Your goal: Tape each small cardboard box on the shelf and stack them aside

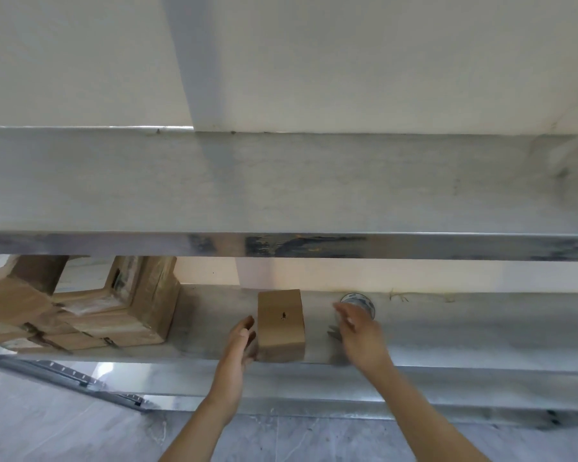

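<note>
A small brown cardboard box stands on the lower steel shelf, near its front edge. My left hand is right beside the box's left side with loosely spread fingers, holding nothing. My right hand hovers to the right of the box, fingers extended, in front of a roll of clear tape that lies by the back wall. A stack of several taped cardboard boxes fills the left end of the same shelf.
An upper steel shelf runs across the view above the lower one. A small grey object, partly hidden by my right hand, lies on the shelf. A dark metal rail lies on the tiled floor at lower left.
</note>
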A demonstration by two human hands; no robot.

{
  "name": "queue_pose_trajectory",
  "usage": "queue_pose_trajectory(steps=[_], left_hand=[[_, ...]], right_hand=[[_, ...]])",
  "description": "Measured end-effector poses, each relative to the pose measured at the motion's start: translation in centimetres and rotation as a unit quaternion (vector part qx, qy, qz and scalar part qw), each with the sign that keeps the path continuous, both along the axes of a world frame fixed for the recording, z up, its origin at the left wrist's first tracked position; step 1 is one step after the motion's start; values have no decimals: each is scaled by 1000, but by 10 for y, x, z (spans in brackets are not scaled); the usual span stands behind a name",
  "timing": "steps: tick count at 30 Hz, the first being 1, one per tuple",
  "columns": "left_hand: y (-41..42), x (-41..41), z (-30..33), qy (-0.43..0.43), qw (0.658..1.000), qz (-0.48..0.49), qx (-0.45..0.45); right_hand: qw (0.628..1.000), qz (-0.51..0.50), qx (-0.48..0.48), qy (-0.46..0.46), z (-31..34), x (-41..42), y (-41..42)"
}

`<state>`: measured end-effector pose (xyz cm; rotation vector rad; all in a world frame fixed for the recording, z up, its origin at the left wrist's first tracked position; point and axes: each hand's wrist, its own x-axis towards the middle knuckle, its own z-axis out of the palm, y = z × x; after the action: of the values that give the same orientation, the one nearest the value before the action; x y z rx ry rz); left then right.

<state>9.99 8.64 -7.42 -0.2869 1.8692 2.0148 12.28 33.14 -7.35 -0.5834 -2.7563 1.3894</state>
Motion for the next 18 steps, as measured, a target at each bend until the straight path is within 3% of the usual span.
queue_pose_trajectory(steps=[3,5,7,11,18], left_hand=[[-8,0,6,32,997,59,-27],[-12,0,13,59,992,98,-45],[-14,0,25,98,985,129,-57],[-11,-2,44,149,977,143,-60],[10,1,63,230,964,83,-108]], right_hand=[[951,123,263,-102,-6,-10,45],[906,175,350,-162,-9,-17,58],[875,209,405,-163,-10,-24,63],[859,239,430,-142,-12,-25,65],[877,236,408,-88,-18,-23,68]])
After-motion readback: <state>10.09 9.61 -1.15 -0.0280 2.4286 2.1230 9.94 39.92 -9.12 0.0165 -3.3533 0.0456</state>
